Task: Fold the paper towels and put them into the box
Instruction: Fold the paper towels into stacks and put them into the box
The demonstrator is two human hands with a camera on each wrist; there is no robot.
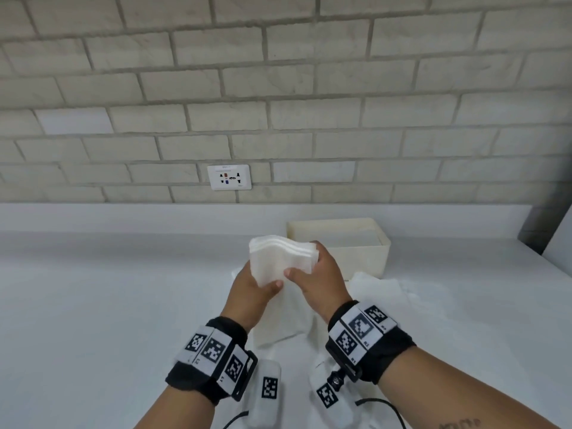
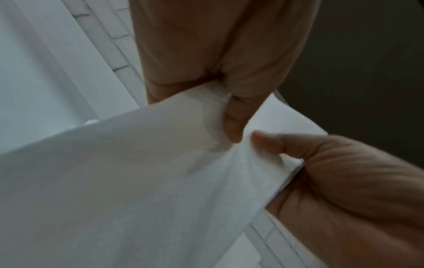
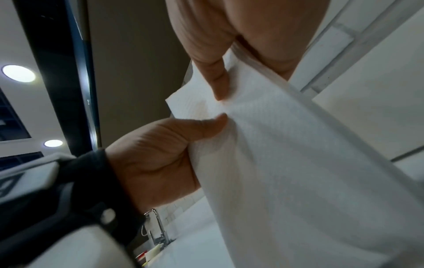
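A folded stack of white paper towels (image 1: 280,261) is held up above the counter, in front of a cream open-topped box (image 1: 359,258). My left hand (image 1: 260,283) grips the stack's lower left side, thumb on the front. My right hand (image 1: 312,269) grips its right edge, thumb on the front and fingers behind. In the left wrist view the towel (image 2: 137,181) is pinched under the left thumb (image 2: 234,123), with the right hand (image 2: 344,181) beside it. The right wrist view shows the same towel (image 3: 298,163), the right thumb (image 3: 220,85) and the left hand (image 3: 160,154).
Loose unfolded paper towels (image 1: 380,292) lie on the white counter (image 1: 93,289) under and to the right of my hands. A brick wall with a socket (image 1: 229,177) stands behind. The counter ends at the right (image 1: 544,258). A tap (image 3: 158,226) shows far off.
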